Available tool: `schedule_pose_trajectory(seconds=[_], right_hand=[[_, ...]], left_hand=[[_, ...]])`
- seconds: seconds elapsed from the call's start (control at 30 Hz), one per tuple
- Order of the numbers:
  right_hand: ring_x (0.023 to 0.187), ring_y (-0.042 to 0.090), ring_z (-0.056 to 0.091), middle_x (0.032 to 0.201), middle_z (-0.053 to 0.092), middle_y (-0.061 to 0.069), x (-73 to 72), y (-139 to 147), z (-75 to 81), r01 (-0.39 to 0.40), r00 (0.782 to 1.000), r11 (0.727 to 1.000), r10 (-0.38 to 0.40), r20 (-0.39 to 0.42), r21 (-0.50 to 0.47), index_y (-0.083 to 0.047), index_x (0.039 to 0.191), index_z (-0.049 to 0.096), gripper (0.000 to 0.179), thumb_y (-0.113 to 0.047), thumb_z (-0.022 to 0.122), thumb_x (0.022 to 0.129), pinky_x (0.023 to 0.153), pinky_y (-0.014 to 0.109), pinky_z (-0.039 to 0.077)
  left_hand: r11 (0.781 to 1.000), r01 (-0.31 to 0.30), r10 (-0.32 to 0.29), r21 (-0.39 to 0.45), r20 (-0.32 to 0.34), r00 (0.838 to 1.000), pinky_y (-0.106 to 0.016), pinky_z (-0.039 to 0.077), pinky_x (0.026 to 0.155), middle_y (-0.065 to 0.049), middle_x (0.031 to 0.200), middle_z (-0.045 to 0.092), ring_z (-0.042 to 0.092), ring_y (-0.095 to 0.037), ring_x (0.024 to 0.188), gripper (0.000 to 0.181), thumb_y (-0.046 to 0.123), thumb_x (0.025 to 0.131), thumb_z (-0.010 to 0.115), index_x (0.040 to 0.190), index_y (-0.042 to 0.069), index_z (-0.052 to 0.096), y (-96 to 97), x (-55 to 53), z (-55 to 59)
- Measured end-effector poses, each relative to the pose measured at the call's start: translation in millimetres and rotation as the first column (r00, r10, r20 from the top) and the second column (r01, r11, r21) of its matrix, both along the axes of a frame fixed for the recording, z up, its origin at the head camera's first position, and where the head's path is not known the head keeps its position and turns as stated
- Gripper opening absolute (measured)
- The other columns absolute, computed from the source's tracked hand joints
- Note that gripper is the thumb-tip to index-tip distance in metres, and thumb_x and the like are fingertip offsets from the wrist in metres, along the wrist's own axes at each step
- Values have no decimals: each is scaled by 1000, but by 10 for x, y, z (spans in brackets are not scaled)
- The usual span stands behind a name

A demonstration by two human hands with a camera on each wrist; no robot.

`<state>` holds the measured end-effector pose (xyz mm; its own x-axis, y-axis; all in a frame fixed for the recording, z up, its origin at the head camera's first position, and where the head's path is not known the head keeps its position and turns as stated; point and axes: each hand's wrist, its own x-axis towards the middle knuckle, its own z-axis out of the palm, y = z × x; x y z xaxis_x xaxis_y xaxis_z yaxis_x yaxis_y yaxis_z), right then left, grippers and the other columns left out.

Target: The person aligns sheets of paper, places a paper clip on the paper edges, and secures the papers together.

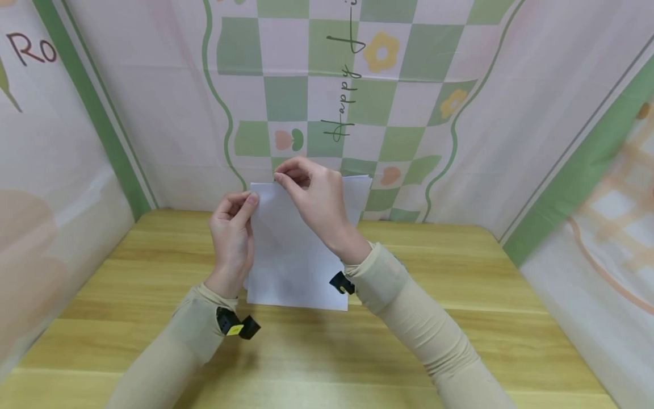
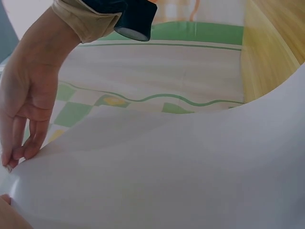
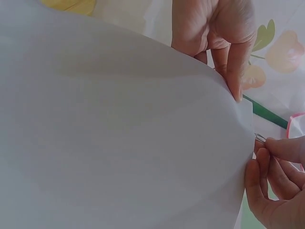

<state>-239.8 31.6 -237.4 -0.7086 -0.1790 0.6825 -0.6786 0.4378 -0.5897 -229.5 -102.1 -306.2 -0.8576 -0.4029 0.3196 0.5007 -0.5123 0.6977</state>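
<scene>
White sheets of paper (image 1: pixel 296 250) stand tilted up over the table, with more than one edge showing at the top right and bottom left. My left hand (image 1: pixel 232 233) pinches their left edge near the upper left corner, thumb in front. At the top edge, my right hand (image 1: pixel 319 196) pinches a small silver paper clip (image 3: pixel 259 137) between thumb and fingertips. In the right wrist view the clip's wire loop meets the paper's edge; how far it reaches over the sheets cannot be told. The paper hides most of my left hand (image 2: pixel 14 214) in the left wrist view.
A wood-grain table (image 1: pixel 434 341) lies under the hands. Behind it hangs a curtain (image 1: pixel 332 96) with green checks, flowers and lettering, and printed cloth also covers both sides. Each sleeve carries a small black wrist camera (image 1: pixel 237 325).
</scene>
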Motion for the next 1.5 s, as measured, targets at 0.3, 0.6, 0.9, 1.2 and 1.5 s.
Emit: schedule_pose_trajectory(seconds=[0.3,0.6,0.9,1.2,1.5], right_hand=[[73,5,64,84,71,0,12,-7,-2,-10,1000,1000,10,-10,16,-10,92,70,11,-20,67,89,71,16,53],[72,6,64,83,71,1,11,-7,-5,-12,1000,1000,12,-23,13,-9,92,70,10,-18,67,88,70,16,53],[72,5,64,83,71,1,12,0,-13,-6,999,1000,7,-37,29,-9,92,70,12,-20,67,89,70,15,53],[70,6,64,83,72,1,29,24,-29,8,998,999,-6,-56,37,-9,92,70,11,-18,67,89,69,16,53],[67,5,64,81,72,1,29,51,-47,20,996,998,-16,-83,53,-9,91,71,11,-19,66,89,66,16,53]], left_hand=[[1000,7,-7,5,-2,1000,-17,49,72,-1,78,58,53,-12,76,9,-1,84,68,80,8,68,2,-5,5],[1000,6,-6,-9,1,1000,-17,49,74,-1,80,59,54,-12,78,10,0,85,67,80,9,68,11,-4,5],[1000,6,-6,9,15,1000,-18,49,75,-3,82,59,55,-13,79,4,5,83,71,85,3,68,21,-1,-2],[1000,17,-17,22,10,1000,-18,49,73,-2,80,59,54,-12,78,8,0,84,69,81,8,70,43,-5,-11],[999,35,-35,34,-12,999,-18,49,74,-1,80,60,55,-12,78,5,2,82,71,81,6,70,64,-10,-24]])
